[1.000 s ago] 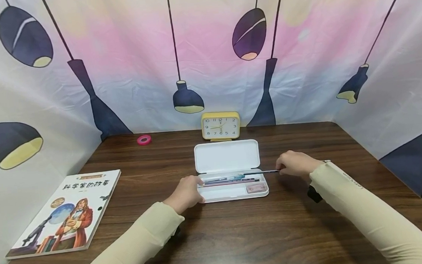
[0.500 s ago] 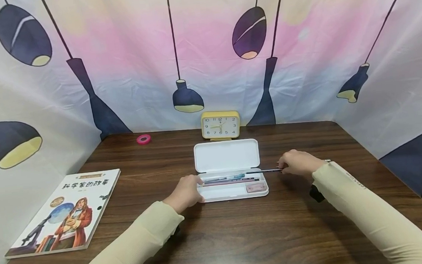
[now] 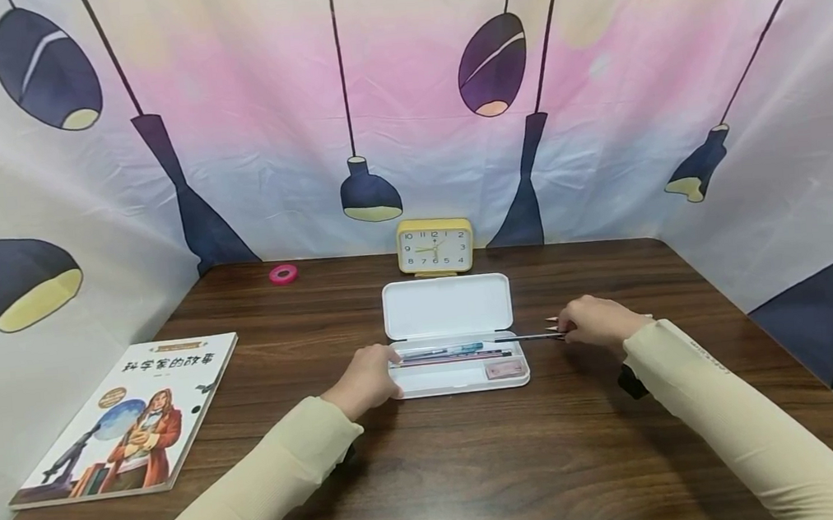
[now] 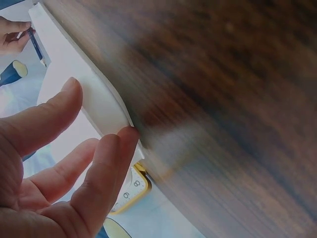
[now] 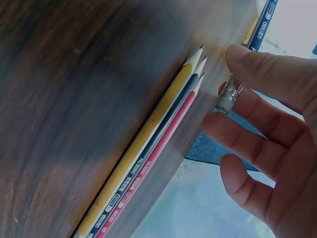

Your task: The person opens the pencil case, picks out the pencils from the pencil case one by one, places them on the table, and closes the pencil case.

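Observation:
An opened white pencil case (image 3: 435,386) lies mid-table, its lid (image 3: 447,307) tipped back. Several pens and pencils (image 3: 462,357) and a pinkish eraser (image 3: 505,369) are inside it. My left hand (image 3: 363,380) holds the case's left end, thumb and fingertips at its corners in the left wrist view. With thumb and fingers my right hand (image 3: 599,322) pinches a dark blue pencil (image 5: 262,27) near its eraser end; the pencil points left toward the case. Beneath that hand, a yellow pencil (image 5: 143,129), a black pencil (image 5: 159,131) and a red pencil (image 5: 171,129) lie side by side.
Behind the case stands a yellow alarm clock (image 3: 435,247). A pink ring-shaped roll (image 3: 283,274) lies at the back left. An illustrated book (image 3: 129,421) rests at the table's left edge. Printed cloth (image 3: 265,141) hangs around the table's back and sides.
My right hand has drawn slightly to the right with the dark blue pencil, moving its far end along the case. Pencil tips on the table now show beside that hand. My left hand stays put.

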A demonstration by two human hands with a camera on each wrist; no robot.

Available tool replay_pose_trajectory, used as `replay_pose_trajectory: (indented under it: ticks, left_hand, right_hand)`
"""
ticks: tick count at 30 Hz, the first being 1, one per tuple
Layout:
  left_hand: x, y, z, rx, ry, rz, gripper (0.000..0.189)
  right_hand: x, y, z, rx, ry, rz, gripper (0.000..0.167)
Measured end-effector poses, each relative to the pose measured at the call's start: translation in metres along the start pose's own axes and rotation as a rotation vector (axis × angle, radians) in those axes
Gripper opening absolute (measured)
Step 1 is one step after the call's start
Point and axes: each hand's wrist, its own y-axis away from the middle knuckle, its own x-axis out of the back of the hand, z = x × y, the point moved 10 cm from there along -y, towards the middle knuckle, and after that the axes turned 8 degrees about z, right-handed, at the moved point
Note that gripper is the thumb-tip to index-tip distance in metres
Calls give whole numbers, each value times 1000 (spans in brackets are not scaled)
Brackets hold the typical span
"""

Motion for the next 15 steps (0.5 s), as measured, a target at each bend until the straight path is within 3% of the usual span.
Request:
replay_pose_trajectory:
  ticks: [15]
  left_hand:
    - [-1,2,0,18,20,-16,44]
  right_hand:
    - [-5,10,18,-27,-31,-16,10]
